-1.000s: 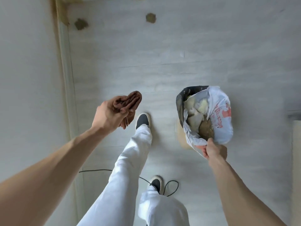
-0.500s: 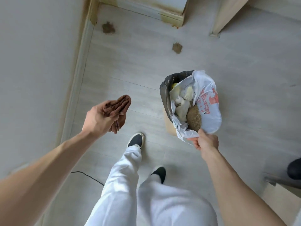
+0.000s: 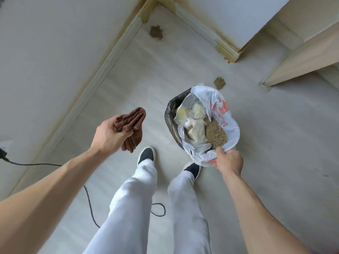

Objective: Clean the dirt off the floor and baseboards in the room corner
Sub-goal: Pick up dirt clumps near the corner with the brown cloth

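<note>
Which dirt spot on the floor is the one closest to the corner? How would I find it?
Find the corner where the two stained baseboards meet at the top. Just below it, on the pale floor, sits a brown dirt patch. It is darker and larger than the other dirt patch, which lies beside the trash bag.

Pale walls (image 3: 55, 43), beige cabinet (image 3: 302, 57)

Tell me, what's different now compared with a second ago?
The person has walked toward the room corner: both dirt patches, one near the corner and one by the bin, and the stained baseboards now show closer. Unchanged: the left hand grips the brown cloth, and the right hand holds the bag-lined bin.
</note>
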`<control>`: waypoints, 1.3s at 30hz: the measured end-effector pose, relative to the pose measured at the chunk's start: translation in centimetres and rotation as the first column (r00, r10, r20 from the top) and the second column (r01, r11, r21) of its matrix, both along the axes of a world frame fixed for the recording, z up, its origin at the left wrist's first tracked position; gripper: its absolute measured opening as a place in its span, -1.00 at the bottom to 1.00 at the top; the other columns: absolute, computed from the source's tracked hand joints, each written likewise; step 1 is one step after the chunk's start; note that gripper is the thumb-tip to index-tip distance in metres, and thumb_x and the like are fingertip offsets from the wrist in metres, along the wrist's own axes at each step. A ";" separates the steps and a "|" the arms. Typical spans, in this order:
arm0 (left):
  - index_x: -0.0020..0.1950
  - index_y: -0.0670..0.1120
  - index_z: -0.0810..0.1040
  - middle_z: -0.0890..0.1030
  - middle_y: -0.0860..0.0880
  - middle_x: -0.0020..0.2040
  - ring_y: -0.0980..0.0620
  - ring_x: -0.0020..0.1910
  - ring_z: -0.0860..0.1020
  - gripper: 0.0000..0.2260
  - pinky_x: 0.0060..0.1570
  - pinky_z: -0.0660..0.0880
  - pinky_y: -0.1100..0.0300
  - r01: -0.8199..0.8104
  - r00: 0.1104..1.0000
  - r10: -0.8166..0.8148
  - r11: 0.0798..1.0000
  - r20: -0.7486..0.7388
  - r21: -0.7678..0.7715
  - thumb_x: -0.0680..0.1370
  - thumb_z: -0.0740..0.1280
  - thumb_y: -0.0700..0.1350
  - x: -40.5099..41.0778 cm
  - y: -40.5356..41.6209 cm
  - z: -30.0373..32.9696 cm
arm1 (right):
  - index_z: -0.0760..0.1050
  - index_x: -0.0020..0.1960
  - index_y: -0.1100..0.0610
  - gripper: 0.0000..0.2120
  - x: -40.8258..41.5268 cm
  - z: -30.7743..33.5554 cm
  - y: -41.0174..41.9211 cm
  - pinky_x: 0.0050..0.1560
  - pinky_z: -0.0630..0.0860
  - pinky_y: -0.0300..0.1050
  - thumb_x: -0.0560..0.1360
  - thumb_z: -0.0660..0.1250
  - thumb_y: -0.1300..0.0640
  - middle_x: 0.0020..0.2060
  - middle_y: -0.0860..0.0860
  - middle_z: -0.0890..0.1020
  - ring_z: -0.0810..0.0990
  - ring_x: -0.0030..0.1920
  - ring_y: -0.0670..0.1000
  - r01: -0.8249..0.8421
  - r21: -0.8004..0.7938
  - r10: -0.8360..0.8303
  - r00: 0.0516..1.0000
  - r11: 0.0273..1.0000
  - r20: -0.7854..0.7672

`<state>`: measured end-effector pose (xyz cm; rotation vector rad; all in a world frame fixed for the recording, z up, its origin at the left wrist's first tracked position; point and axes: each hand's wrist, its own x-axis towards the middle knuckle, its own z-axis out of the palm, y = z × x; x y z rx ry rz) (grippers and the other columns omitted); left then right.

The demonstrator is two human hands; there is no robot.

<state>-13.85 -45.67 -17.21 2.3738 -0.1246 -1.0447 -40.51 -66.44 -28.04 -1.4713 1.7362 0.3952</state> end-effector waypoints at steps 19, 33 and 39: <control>0.29 0.00 0.58 0.73 -0.01 -0.02 0.05 -0.18 0.67 -0.56 -0.29 0.58 0.32 -0.602 0.796 0.570 0.779 -0.202 -0.176 0.48 0.43 -0.35 10.3 5.1 -9.7 | 0.56 -0.35 0.22 -0.59 31.2 -10.2 3.0 -0.12 0.67 0.14 0.36 0.25 -0.13 -0.48 0.10 0.65 0.68 -0.31 0.20 -0.342 0.147 0.325 0.937 0.928 0.128; 0.27 -0.08 0.60 0.68 -0.04 -0.01 0.00 -0.04 0.65 -0.56 -0.07 0.59 0.08 -0.675 0.700 0.517 0.703 -0.492 -0.222 0.38 0.44 -0.21 8.3 2.8 -9.8 | 0.55 0.23 0.13 -0.36 34.1 -7.4 3.5 0.00 0.69 0.09 0.63 0.05 -0.39 -0.06 0.08 0.75 0.76 -0.12 0.09 -0.345 0.689 0.343 0.928 0.637 0.147; 0.28 -0.09 0.58 0.70 -0.03 0.07 0.02 0.06 0.68 -0.60 0.06 0.59 0.12 -0.692 0.649 0.405 0.666 -0.644 -0.279 0.44 0.42 -0.19 4.9 -3.7 -8.3 | 0.65 0.21 0.07 -0.48 28.1 -1.1 -1.2 0.18 0.58 -0.01 0.70 0.07 -0.25 0.09 0.06 0.74 0.71 0.08 -0.04 -0.443 0.666 0.070 0.858 0.600 0.508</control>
